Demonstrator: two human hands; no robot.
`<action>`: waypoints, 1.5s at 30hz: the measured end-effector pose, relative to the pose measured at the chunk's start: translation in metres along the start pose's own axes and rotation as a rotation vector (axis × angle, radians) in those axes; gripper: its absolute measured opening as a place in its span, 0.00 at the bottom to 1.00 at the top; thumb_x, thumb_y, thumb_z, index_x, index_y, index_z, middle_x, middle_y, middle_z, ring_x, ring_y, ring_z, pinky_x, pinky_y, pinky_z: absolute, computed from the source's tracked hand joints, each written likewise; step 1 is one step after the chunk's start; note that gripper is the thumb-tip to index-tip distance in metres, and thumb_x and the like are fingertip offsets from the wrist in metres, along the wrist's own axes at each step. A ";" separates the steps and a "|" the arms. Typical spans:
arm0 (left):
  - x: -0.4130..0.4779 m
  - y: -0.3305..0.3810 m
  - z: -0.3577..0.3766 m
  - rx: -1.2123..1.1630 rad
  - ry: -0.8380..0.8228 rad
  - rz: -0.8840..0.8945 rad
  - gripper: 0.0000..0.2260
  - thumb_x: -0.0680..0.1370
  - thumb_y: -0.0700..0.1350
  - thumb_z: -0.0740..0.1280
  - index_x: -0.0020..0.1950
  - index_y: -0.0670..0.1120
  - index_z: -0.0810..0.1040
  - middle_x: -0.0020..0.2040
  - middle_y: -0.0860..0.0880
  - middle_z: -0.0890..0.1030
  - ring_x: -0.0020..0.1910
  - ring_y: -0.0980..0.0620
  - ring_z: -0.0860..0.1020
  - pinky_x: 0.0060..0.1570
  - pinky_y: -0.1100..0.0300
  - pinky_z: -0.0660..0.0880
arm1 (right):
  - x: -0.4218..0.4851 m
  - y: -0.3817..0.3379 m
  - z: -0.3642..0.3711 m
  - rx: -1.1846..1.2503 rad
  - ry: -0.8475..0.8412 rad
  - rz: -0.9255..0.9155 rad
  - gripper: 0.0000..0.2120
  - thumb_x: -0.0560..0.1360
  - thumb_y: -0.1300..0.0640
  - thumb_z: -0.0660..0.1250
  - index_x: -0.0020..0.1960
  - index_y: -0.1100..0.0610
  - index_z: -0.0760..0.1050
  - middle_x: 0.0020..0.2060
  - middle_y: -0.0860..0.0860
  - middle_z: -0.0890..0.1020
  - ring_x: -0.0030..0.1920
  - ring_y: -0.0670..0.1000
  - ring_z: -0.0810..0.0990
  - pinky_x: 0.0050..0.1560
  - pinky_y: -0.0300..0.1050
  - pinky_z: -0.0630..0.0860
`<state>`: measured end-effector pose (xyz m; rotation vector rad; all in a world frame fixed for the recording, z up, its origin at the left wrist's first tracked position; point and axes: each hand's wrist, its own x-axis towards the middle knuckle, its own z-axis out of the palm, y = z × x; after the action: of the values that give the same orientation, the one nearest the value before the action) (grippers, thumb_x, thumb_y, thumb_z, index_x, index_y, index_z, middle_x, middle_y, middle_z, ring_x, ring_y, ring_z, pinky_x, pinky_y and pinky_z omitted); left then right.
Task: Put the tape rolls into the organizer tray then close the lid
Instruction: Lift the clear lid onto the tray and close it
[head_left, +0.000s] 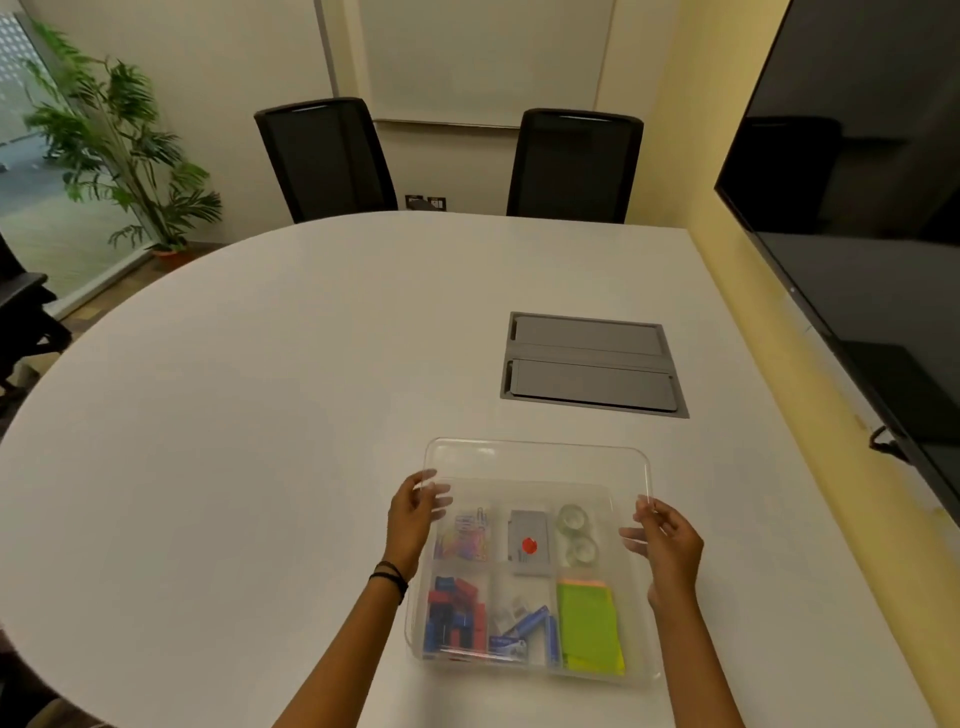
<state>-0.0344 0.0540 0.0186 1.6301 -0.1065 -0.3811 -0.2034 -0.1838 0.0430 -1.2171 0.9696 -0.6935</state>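
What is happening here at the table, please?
A person holds a clear lid by its side edges, left hand and right hand, over the organizer tray on the white table. Two clear tape rolls already lie in its far right compartment. The lid is not yet seated.

The lid (537, 462) hangs over the tray (641, 670), blocking entry from above; the left hand (413, 514) grips it at 9 o'clock, the right hand (670, 535) at 3. The table (260, 415) gives wide room from 8 to 12. A flush hatch (589, 364) lies at 1; the screen (857, 208) crowds 2 to 3.
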 end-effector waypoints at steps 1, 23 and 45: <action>-0.001 -0.008 0.002 0.000 0.045 -0.010 0.09 0.80 0.41 0.59 0.59 0.42 0.73 0.52 0.41 0.80 0.47 0.48 0.81 0.44 0.63 0.78 | 0.002 0.005 0.001 -0.002 0.023 0.007 0.11 0.73 0.61 0.67 0.53 0.65 0.76 0.39 0.57 0.79 0.27 0.47 0.80 0.24 0.34 0.78; 0.023 -0.054 0.007 0.036 0.288 -0.226 0.08 0.78 0.40 0.63 0.55 0.40 0.75 0.50 0.45 0.78 0.47 0.47 0.76 0.40 0.66 0.73 | 0.042 0.066 0.026 -0.377 0.170 0.027 0.07 0.72 0.66 0.66 0.49 0.66 0.79 0.46 0.61 0.82 0.46 0.58 0.80 0.51 0.46 0.74; 0.050 -0.052 -0.012 0.179 -0.030 -0.330 0.10 0.75 0.33 0.64 0.54 0.41 0.74 0.48 0.45 0.78 0.49 0.48 0.76 0.42 0.65 0.73 | 0.058 0.072 0.021 -0.542 0.148 0.087 0.07 0.73 0.67 0.62 0.45 0.68 0.78 0.38 0.59 0.79 0.43 0.60 0.77 0.44 0.46 0.72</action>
<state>0.0079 0.0565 -0.0410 1.8234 0.1105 -0.6640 -0.1632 -0.2079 -0.0398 -1.5962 1.3825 -0.4673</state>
